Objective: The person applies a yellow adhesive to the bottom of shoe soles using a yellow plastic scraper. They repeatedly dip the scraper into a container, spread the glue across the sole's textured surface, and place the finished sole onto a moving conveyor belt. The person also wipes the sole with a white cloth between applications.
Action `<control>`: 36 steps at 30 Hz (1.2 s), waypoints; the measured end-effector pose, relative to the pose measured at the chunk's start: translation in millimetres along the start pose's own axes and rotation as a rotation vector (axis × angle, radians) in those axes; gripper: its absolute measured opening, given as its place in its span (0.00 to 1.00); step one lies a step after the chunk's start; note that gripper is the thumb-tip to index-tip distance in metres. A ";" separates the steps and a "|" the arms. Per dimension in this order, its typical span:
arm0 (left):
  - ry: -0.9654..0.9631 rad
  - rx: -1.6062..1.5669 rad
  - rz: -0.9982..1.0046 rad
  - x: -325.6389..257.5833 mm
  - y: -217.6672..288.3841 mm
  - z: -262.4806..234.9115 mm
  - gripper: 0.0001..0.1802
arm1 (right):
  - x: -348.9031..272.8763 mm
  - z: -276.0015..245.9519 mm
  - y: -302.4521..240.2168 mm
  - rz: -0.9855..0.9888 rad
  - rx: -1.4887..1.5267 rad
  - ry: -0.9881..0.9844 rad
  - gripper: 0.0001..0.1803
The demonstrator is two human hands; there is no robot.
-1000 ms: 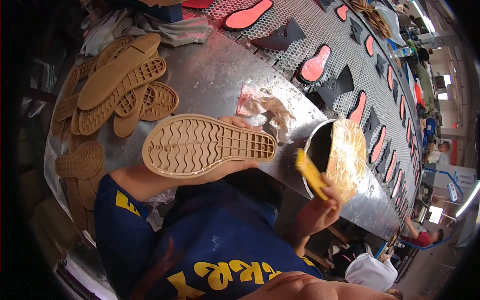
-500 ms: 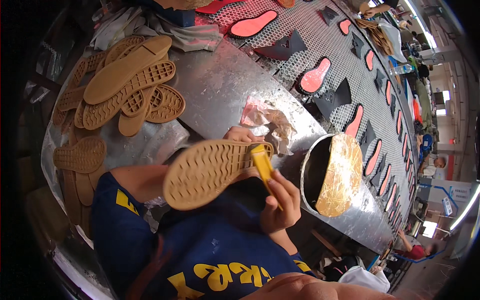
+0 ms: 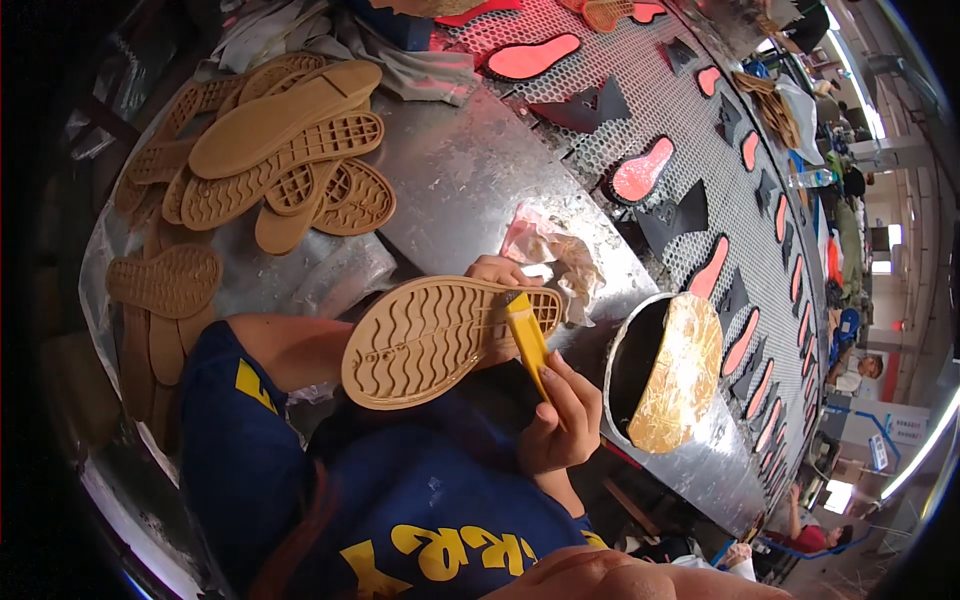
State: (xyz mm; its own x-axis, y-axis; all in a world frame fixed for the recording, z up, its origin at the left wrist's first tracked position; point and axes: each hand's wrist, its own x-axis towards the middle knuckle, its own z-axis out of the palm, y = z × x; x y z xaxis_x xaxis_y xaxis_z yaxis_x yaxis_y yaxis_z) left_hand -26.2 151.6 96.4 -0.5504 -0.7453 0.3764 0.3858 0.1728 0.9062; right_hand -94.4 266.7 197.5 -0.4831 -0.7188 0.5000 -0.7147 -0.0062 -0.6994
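Observation:
My left hand point(image 3: 500, 270) is closed on a tan shoe sole point(image 3: 415, 345) near its heel end. Fingertips show over the sole's far edge, while much of the hand is hidden behind it. The tread, wavy with a small grid at the heel, faces up toward me. My right hand point(image 3: 562, 420) pinches a yellow brush point(image 3: 528, 345) by its flat handle. Its dark tip meets the tread near the heel. Close by on the right is a round container point(image 3: 621, 385), its opening partly covered by a board wrapped in shiny, yellowish film point(image 3: 685, 375).
Tan soles point(image 3: 285, 130) lie piled on the metal table point(image 3: 440, 160) at left. Crumpled paper point(image 3: 560, 255) sits beyond my left hand. A mesh conveyor point(image 3: 600, 60) carries pink-faced soles point(image 3: 640, 172) and black cut pieces point(image 3: 675, 220). Other people are in the background at right.
The view has shifted slightly, moving the table things rightward. The sole's heel end has moved right and slightly down, so the brush tip now lies farther from that end. Both grips remain.

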 end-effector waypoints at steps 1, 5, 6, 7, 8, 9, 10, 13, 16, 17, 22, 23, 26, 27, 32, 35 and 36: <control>-0.008 -0.026 -0.015 -1.3 -2.7 0.6 0.34 | 1.5 0.2 -3.4 -0.007 0.003 0.002 0.23; -0.084 0.027 0.018 -5.5 -12.7 -5.8 0.39 | 11.1 2.1 -18.8 -0.128 0.103 -0.104 0.23; -0.095 -0.008 0.034 -6.6 -15.9 -4.0 0.38 | 10.3 0.9 -18.0 -0.179 0.115 -0.154 0.23; -0.107 -0.025 0.044 -8.4 -14.9 -7.4 0.38 | 11.9 4.5 -19.4 -0.202 0.140 -0.167 0.23; -0.120 -0.089 -0.058 -11.4 -12.8 -8.8 0.38 | 15.3 7.4 -21.6 -0.225 0.165 -0.179 0.23; -0.131 -0.152 -0.160 -15.0 -10.4 -8.3 0.37 | 18.2 9.4 -23.5 -0.249 0.190 -0.191 0.23; -0.144 -0.212 -0.264 -11.1 -4.1 -9.8 0.37 | 20.0 9.9 -24.7 -0.268 0.167 -0.197 0.24; -0.158 -0.057 -0.246 -2.5 8.6 -11.5 0.36 | 24.2 16.4 -29.5 -0.288 0.170 -0.183 0.24; -0.226 0.064 -0.153 -1.9 10.8 -17.4 0.37 | 28.2 18.9 -32.9 -0.305 0.147 -0.182 0.23; -0.202 0.026 -0.168 -2.3 10.1 -16.0 0.35 | 28.2 19.3 -33.4 -0.306 0.143 -0.184 0.23; -0.306 0.146 -0.229 10.9 27.2 -23.0 0.30 | 28.8 23.6 -35.3 -0.321 0.142 -0.167 0.23; -0.341 0.148 -0.231 11.7 28.8 -25.2 0.29 | 29.5 24.7 -37.3 -0.320 0.165 -0.174 0.23; -0.457 0.111 -0.228 17.6 34.1 -30.8 0.27 | 32.5 27.6 -39.9 -0.374 0.155 -0.174 0.22; -0.448 0.035 -0.290 17.1 32.9 -31.6 0.26 | 34.4 26.5 -40.1 -0.370 0.165 -0.188 0.22; -0.281 -0.545 -0.528 -10.9 2.4 -26.3 0.23 | 34.8 23.5 -35.8 -0.379 0.192 -0.230 0.22; -0.329 -0.625 -0.581 -10.2 2.1 -32.8 0.24 | 33.1 25.3 -37.1 -0.384 0.192 -0.218 0.22; -0.347 -0.622 -0.591 -7.8 3.2 -34.0 0.24 | 32.6 26.3 -36.6 -0.380 0.198 -0.215 0.22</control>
State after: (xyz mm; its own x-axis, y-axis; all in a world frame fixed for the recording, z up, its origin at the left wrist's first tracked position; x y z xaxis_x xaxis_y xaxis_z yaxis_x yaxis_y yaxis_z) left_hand 4.5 136.1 89.8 -0.9366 -0.3502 0.0136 0.2447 -0.6258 0.7406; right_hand -70.7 225.2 225.9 -0.0757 -0.7670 0.6371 -0.7003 -0.4140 -0.5815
